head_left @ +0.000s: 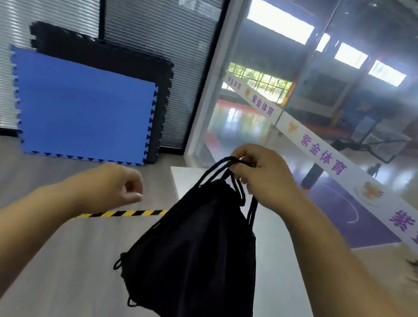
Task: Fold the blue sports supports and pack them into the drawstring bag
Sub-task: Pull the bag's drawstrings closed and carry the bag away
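A black drawstring bag [197, 260] hangs in the air, its mouth pulled closed and its body bulging. My right hand [262, 177] grips the black cords at the top and holds the bag up. My left hand [118, 188] is to the left of the bag, apart from it, fingers loosely curled and holding nothing. No blue sports support is in sight; the bag's inside is hidden.
A white ledge [290, 294] runs below the bag beside a glass wall [320, 107] overlooking a sports court. Blue [81, 108] and black foam mats [104, 51] lean against the far wall. Yellow-black tape [122, 213] crosses the grey floor.
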A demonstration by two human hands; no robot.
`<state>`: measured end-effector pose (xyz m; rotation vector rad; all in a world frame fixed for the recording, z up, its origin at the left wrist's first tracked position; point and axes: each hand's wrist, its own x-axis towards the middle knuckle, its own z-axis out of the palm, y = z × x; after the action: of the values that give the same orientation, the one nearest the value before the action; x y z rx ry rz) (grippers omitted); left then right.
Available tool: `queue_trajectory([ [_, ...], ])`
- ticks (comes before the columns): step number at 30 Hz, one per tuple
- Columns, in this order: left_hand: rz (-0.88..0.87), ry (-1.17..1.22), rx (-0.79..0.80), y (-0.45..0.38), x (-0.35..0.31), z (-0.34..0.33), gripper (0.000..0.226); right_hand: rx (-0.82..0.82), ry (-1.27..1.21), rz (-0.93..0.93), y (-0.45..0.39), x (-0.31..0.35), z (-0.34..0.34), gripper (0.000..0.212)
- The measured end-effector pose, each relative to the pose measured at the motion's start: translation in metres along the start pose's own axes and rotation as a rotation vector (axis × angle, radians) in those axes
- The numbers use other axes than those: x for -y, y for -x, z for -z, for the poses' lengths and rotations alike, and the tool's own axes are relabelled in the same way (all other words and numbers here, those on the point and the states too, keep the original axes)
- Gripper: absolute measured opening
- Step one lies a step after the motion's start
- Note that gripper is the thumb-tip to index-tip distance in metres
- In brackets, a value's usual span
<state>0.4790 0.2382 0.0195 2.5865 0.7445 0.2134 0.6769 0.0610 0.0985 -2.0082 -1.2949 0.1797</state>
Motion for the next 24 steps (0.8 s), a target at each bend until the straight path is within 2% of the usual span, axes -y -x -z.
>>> queue_trajectory([
  [3, 0.171, -0.005, -0.046, 0.046, 0.019, 0.002, 0.008, 0.116, -0.02, 0.105, -0.002, 0.022, -0.03, 0.02],
  [7, 0.394, -0.017, -0.099, 0.121, 0.043, 0.0, 0.01, 0.272, -0.019, 0.232, -0.002, 0.048, -0.079, 0.007],
  [13, 0.673, -0.06, -0.143, 0.244, 0.079, 0.001, 0.009, 0.459, 0.028, 0.384, 0.011, 0.107, -0.158, 0.006],
  [24, 1.061, -0.057, -0.228, 0.481, 0.13, 0.012, 0.012, 0.771, 0.003, 0.626, 0.115, 0.27, -0.306, 0.008],
])
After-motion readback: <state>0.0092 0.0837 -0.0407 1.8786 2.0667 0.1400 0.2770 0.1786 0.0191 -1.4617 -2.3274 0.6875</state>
